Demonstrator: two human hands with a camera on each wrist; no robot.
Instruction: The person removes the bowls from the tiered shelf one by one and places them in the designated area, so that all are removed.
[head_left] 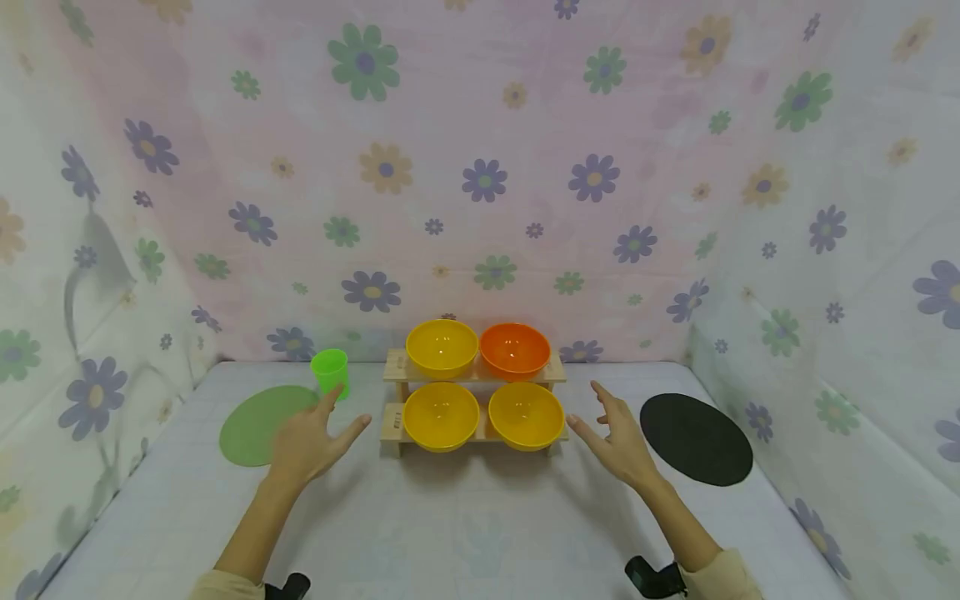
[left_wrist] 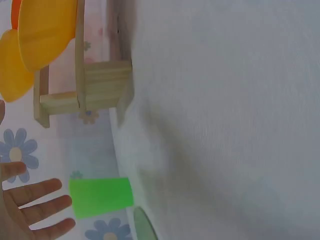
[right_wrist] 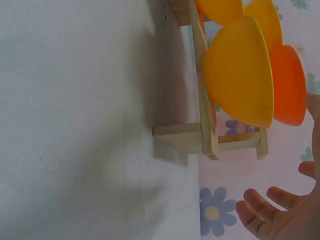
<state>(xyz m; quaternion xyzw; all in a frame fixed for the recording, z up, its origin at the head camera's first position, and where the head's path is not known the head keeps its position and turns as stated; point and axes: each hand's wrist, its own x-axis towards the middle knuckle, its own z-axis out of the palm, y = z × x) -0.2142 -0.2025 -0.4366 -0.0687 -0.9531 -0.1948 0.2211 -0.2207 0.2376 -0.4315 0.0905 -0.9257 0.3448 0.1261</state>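
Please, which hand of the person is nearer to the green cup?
Left. The left hand is close in front of the green cup; the right hand is farther away, beyond the right end of the wooden rack.

On my head feed, a pinkish back cloth (head_left: 480, 108) printed with purple, green and orange flowers hangs behind the white tabletop (head_left: 465, 533). I see paler side cloths (head_left: 862, 333) with the same flowers along both sides, and a grey shadow (head_left: 105, 246) with a thin curved tail on the left one. A black mat (head_left: 697, 442) lies flat near the tabletop's right edge
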